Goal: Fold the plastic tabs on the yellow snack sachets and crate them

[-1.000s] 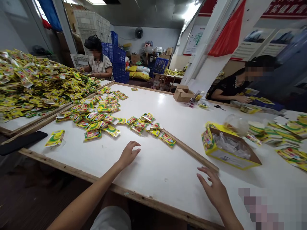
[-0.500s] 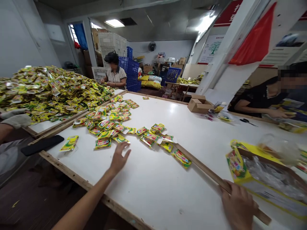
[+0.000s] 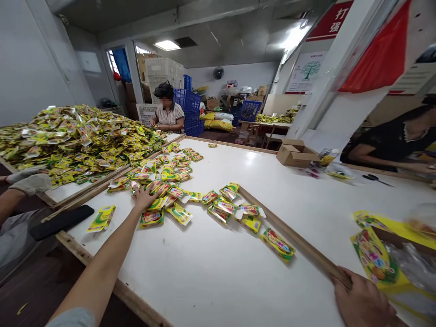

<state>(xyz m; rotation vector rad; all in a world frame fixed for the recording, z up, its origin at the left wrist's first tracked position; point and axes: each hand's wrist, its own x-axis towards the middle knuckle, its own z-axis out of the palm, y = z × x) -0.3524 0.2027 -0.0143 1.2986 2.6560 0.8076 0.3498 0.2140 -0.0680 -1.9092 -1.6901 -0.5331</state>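
Note:
My left hand (image 3: 145,198) reaches over a cluster of small yellow-green printed boxes (image 3: 175,193) on the white table (image 3: 197,268). Its fingers are spread and touch the near boxes. A long wooden strip (image 3: 289,229) lies slanted across the table, and the fingers of my right hand (image 3: 364,297) wrap round its near end. Along the strip's left side is a smaller group of boxes (image 3: 223,209), and one box (image 3: 277,245) lies apart, closer to me. Another single yellow box (image 3: 102,219) sits near the table's left edge.
A big heap of similar boxes (image 3: 91,136) covers the neighbouring table, beside a person's gloved hand (image 3: 32,181). On the right are an open yellow carton (image 3: 378,259) with clear plastic inside, scissors (image 3: 376,179) and a brown cardboard box (image 3: 295,153). Other people sit around the tables.
My left hand has moved forward and left from bare table onto the boxes. The strip, still in my right hand, now reaches farther along the right side of the smaller group.

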